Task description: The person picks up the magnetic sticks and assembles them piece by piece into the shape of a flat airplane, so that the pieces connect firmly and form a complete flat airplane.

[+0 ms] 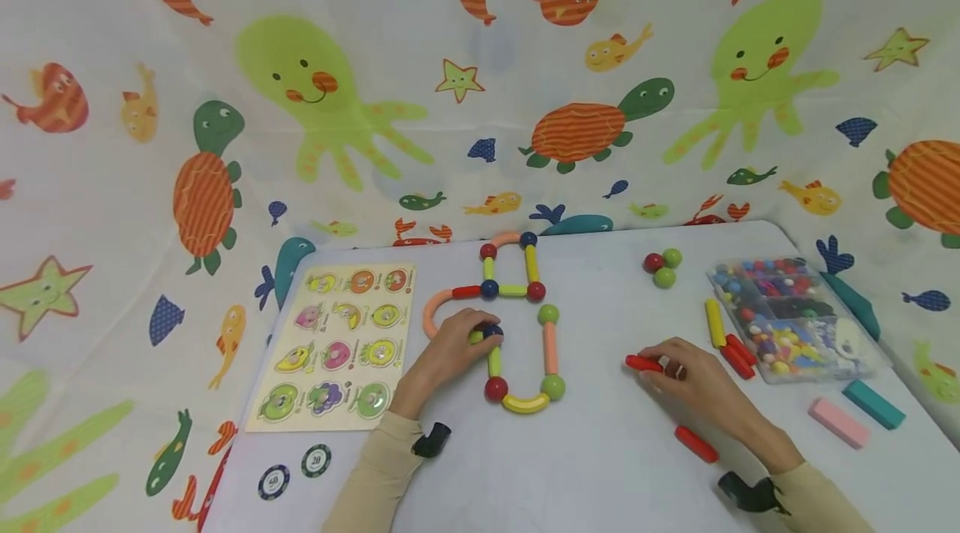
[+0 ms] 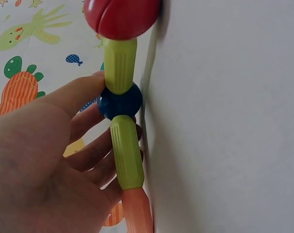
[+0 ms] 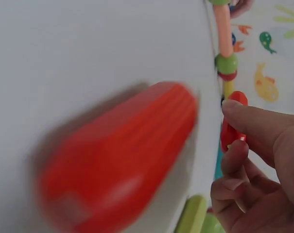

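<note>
My left hand [image 1: 452,347] pinches a dark blue ball [image 2: 120,103] between thumb and fingers. Light green rods [image 2: 126,150] join it on two sides, and a salmon curved rod [image 1: 432,313] runs on from there. Below, a red ball [image 1: 496,389], a yellow curved rod [image 1: 525,404], green balls [image 1: 553,387] and a straight salmon rod [image 1: 551,349] carry the figure on. Above it stands a linked loop with a yellow rod [image 1: 532,264]. Over to the right, my right hand [image 1: 693,379] holds a red rod [image 1: 643,363] by thumb and fingertips, away from the figure.
Another red rod [image 1: 696,444] lies below my right hand. Loose red and green balls [image 1: 664,277], a yellow rod [image 1: 715,323], red rods [image 1: 738,356] and a bead box [image 1: 862,358] sit right, with pink [image 1: 838,423] and teal [image 1: 873,404] blocks. A fruit board [image 1: 288,324] and chips [image 1: 316,460] lie left.
</note>
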{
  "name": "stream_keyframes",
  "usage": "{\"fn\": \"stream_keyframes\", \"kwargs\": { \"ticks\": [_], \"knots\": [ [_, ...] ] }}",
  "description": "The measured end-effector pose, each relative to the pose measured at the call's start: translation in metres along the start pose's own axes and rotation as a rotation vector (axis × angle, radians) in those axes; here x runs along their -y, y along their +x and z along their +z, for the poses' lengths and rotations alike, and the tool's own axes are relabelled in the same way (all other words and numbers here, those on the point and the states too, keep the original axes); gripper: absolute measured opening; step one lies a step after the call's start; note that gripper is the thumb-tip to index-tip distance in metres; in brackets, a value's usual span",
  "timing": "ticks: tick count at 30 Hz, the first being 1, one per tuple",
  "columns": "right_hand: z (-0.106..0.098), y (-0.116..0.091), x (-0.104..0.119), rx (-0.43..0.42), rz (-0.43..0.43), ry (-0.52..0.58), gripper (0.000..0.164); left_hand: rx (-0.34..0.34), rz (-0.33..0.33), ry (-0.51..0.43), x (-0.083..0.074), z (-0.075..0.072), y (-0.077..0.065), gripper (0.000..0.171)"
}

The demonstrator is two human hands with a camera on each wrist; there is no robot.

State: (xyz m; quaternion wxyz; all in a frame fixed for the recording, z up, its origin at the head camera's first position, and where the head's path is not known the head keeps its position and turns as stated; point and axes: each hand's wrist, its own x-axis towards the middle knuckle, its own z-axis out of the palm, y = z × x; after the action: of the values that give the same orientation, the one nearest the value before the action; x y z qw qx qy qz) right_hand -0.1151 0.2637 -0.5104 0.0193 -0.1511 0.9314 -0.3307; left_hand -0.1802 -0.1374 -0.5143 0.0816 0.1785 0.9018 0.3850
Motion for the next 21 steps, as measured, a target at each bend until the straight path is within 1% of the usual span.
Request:
{"fn": "stream_keyframes", "kwargs": {
  "ticks": [4, 9, 15, 19, 21],
  "knots": [
    [0.004, 0.024, 0.016, -0.004, -0.068, 0.004, 0.035, -0.002, -0.004, 0.001, 0.001, 0.000, 0.001, 0.038],
    [0.017, 0.058, 0.039, 0.014, -0.120, 0.016, 0.034, -0.002, -0.003, 0.004, 0.003, 0.000, 0.001, 0.038],
    [0.037, 0.095, 0.069, 0.087, -0.151, 0.056, 0.031, -0.002, 0.013, 0.010, 0.005, 0.000, 0.001, 0.038],
    [0.051, 0.112, 0.084, 0.129, -0.176, 0.057, 0.030, 0.009, 0.010, 0.014, 0.004, 0.000, 0.002, 0.039],
    [0.059, 0.119, 0.090, 0.145, -0.168, 0.042, 0.030, 0.013, 0.004, 0.011, 0.005, 0.000, 0.002, 0.039]
  ]
}}
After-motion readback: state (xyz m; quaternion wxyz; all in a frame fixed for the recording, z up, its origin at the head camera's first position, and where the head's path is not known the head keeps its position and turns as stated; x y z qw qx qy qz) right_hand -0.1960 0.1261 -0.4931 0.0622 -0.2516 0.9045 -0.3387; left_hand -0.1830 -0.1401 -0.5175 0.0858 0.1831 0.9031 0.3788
